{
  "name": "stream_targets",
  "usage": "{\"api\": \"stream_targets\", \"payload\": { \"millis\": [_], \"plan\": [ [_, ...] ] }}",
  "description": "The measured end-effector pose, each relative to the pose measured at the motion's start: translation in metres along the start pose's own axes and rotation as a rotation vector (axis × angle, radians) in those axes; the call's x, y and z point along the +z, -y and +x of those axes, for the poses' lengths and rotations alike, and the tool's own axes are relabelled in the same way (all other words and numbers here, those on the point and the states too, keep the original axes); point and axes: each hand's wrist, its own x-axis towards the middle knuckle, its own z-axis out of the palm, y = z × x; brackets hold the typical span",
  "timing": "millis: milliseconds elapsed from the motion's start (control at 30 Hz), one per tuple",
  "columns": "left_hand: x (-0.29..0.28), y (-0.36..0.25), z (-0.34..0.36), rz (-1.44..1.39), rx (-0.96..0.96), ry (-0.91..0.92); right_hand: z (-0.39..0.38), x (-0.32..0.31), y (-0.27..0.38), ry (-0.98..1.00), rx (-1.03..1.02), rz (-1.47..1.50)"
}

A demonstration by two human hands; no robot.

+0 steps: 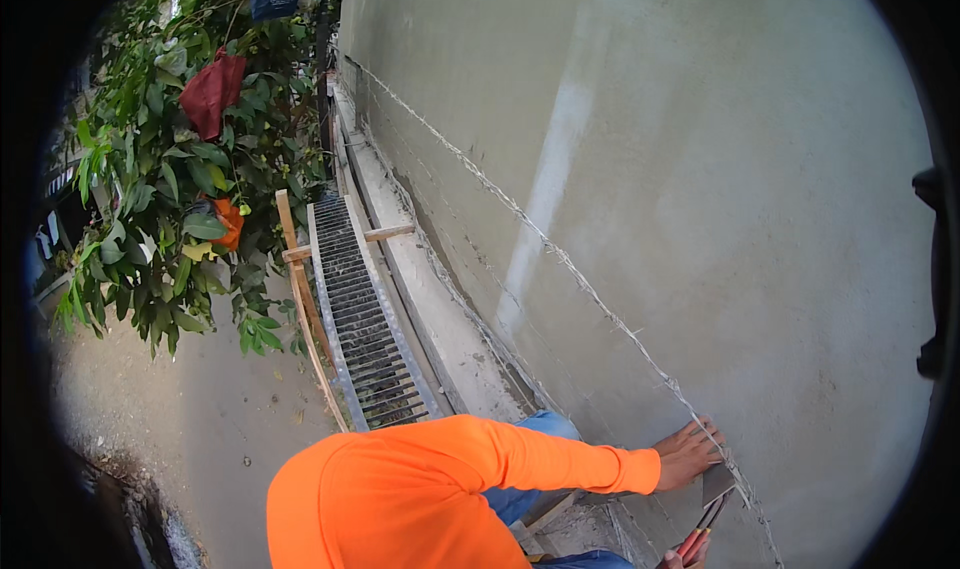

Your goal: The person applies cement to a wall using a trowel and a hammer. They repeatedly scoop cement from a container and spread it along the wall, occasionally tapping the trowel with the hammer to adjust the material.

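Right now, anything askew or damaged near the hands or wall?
Nothing looks damaged. The left hand presses the grey rendered wall beside a taut string line; the right hand holds a trowel. Render looks patchy, with a pale streak.

A matt, rough grey cement wall (700, 169) is seen; at nine o'clock of it lie a ribbed metal grating (365, 319) and bare wooden battens (300, 279).

I see a metal drain grating (365, 319) edged by wooden strips (300, 289), a leafy bush (180, 169) holding a red bag (212, 91), and dirt ground (200, 419).
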Motion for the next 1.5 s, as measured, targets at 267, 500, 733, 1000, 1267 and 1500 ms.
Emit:
{"api": "stream_targets", "payload": {
  "millis": [267, 500, 733, 1000, 1267, 1500],
  "plan": [
    [-0.033, 0.014, 0.013, 0.07, 0.188, 0.014, 0.012, 0.031, 0.007, -0.663, -0.241, -1.12],
    [-0.051, 0.016, 0.036, 0.038, 0.259, 0.192, 0.014, 0.003, -0.001, -0.3, 0.058, -0.592],
    [-0.039, 0.011, 0.037, -0.251, 0.167, 0.155, 0.031, -0.012, -0.035, 0.593, 0.355, 0.963],
    [-0.024, 0.014, 0.03, -0.531, -0.049, 0.125, 0.012, 0.013, -0.006, -0.557, -0.145, -0.835],
    [-0.005, 0.023, 0.024, -0.552, 0.013, 0.016, 0.019, 0.03, -0.039, -0.699, -0.152, -0.83],
    [-0.001, 0.023, 0.02, -0.546, 0.043, -0.029, 0.036, 0.043, -0.069, 0.266, -0.039, 0.442]
  ]
}}
